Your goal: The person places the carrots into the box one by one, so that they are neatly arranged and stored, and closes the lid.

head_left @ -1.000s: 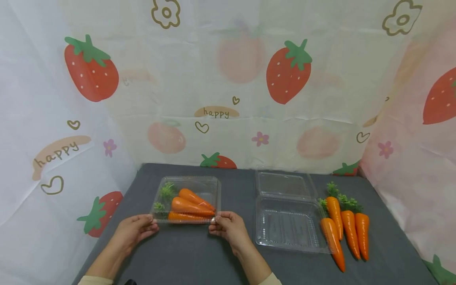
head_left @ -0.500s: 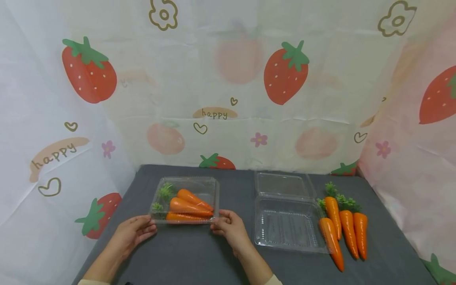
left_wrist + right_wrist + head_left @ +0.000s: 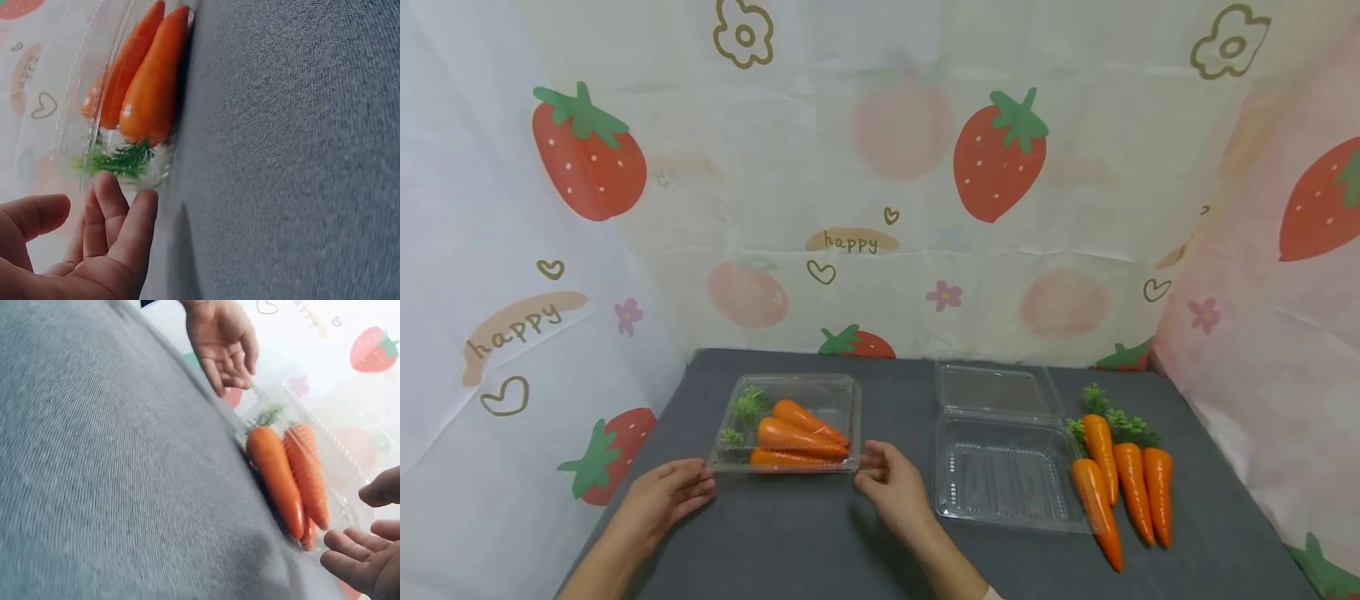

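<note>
A lidded clear plastic box (image 3: 827,383) sits on the left half of the table, lid down. Inside lie three orange carrots (image 3: 801,437) with green tops, tips toward the right. My left hand (image 3: 658,504) is at the box's near left corner; in the left wrist view its fingers (image 3: 142,215) are loosely extended, thumb apart. My right hand (image 3: 893,487) is beside the near right corner, and in the right wrist view its thumb and fingers (image 3: 350,565) are spread with nothing between them. Whether a fingertip still touches the box, I cannot tell.
A second clear plastic box (image 3: 1000,518) stands right of centre, its lid (image 3: 992,390) folded back. Several loose carrots (image 3: 1135,492) lie along its right side, one against its rim. Strawberry-print cloth (image 3: 865,167) encloses the grey table (image 3: 790,542) at the back and sides.
Both hands have let go of the lidded box's near corners. The left hand has drawn off to the left and toward me, the right hand slightly to the right. The box stays put.
</note>
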Available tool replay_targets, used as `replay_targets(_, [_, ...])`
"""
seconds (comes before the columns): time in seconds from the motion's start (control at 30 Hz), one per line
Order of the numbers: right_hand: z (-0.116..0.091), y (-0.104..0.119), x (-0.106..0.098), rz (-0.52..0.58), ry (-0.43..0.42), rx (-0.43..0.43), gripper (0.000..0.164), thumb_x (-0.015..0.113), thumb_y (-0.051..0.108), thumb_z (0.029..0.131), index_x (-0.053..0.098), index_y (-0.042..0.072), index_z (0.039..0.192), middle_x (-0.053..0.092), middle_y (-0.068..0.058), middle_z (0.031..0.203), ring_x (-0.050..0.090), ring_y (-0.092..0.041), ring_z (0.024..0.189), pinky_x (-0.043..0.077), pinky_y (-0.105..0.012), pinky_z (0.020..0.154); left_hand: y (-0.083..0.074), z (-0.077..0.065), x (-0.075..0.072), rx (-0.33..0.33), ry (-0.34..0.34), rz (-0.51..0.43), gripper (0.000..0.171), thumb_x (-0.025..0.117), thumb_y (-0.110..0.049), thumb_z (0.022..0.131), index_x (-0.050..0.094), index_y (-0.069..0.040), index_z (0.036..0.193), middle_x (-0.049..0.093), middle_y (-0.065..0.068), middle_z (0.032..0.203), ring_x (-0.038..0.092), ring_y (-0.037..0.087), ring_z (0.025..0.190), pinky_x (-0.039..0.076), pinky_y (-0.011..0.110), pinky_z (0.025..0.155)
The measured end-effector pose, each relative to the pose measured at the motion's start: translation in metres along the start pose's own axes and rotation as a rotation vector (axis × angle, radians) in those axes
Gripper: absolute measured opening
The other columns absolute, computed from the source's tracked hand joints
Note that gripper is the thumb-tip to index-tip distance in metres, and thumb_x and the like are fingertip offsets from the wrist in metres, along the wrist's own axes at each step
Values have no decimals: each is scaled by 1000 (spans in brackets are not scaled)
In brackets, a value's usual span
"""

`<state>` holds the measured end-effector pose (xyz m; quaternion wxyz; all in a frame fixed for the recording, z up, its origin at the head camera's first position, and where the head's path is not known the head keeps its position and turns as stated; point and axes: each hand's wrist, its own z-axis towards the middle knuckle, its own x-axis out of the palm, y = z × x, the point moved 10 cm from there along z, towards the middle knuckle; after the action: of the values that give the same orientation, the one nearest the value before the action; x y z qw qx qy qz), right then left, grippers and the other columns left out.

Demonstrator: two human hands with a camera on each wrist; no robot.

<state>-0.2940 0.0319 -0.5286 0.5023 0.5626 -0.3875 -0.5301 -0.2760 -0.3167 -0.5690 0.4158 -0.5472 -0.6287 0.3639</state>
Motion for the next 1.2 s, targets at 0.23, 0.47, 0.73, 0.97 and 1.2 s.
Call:
replay_targets(0.23, [-6,17,-3,-148,40,-102,47,74,5,91,60,-2,135,71,-16,124,71,-26,106,60,-29,88,-9,-6,-14,32,3,40,45,55,-23,108,50,7,141,75,0,106,73,15,100,60,37,95])
replay_targets(0.47, [-21,41,-7,-373,120,-232,45,74,9,93,60,4,136,67,-9,129,69,-23,113,57,-36,99,-23,-11,-25,74,-6,118,45,58,-28,106,54,2,139,74,-6,107,73,11,103,58,36,98])
replay_targets(0.73, [-41,60,-12,-601,186,-419,48,76,17,94,61,10,138,67,0,126,64,-14,116,57,-37,98,-51,-19,-6,186,-41,316,62,61,-37,104,47,7,145,72,-9,115,71,5,105,59,31,95])
replay_targets(0.97, [-46,62,-29,-607,172,-426,45,76,18,95,62,15,137,66,2,129,63,-13,121,57,-38,98,-69,-20,23,305,15,335,58,62,-33,104,50,9,142,72,2,122,71,8,106,59,26,93])
replay_targets(1.2, [-52,60,-56,-603,108,-468,45,78,14,92,63,16,135,66,4,129,64,-14,121,58,-37,96,-79,-34,56,460,65,345,45,61,-20,105,55,13,135,74,-12,110,71,5,102,59,21,87])
